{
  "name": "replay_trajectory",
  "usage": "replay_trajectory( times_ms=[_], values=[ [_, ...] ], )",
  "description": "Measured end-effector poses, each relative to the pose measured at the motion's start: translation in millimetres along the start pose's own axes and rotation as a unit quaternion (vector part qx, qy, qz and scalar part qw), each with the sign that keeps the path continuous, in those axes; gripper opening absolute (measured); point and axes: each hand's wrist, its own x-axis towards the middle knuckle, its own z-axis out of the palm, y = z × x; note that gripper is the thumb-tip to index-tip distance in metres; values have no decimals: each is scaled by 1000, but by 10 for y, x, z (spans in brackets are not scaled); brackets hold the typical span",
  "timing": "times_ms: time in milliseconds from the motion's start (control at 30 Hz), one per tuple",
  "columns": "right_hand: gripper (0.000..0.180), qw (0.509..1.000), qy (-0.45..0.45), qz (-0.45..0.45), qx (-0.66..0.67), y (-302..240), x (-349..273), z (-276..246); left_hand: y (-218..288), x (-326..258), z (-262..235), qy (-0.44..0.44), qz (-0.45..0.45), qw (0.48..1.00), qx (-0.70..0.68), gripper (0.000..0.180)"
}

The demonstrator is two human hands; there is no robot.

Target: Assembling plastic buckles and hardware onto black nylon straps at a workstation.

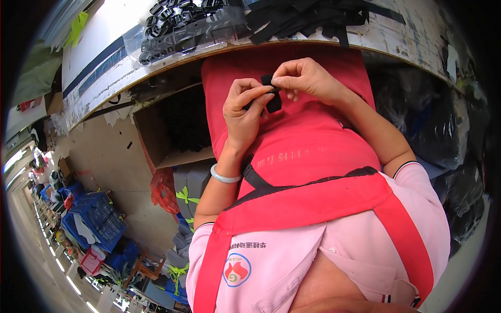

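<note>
A black strap (274, 103) is held over a red apron (313, 138), near the front edge of a worktable (394, 48). It is pinched between the thumb and fingers of the left hand (242, 112), while its upper end is gripped by the fingertips of the right hand (305, 78). The part between the fingers is hidden. On the worktable, black buckles (166, 16) are heaped beside a pile of black strips (308, 20).

- Left hand (244, 112) up at twelve o'clock, pinching
- Right hand (308, 78) at one, pinching too
- Left forearm (216, 195) angles toward one, right forearm (368, 117) toward ten
</note>
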Motion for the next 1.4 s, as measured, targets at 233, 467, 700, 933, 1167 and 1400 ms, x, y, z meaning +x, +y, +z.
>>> replay_trajectory(
  times_ms=[233,467,700,933,1167,1400],
  values=[
    [13,994,72,-76,11,63,36,56,104,-21,20,4,-22,999,-40,15],
    [17,1000,-15,-14,-10,136,105,143,460,-119,-629,-58,-136,987,63,15],
    [14,791,252,-332,-448,-188,101,-389,3,-500,-1746,320,-176,914,-177,28],
    [11,589,315,-558,-492,-356,603,-1361,-145,-106,-752,83,-251,919,-292,35],
    [27,651,257,-504,-506,-752,224,-480,-29,79,-276,34,-257,944,-206,14],
    [16,957,58,-184,-218,-231,10,152,-123,170,-272,64,-358,811,-457,22]
  ],
)
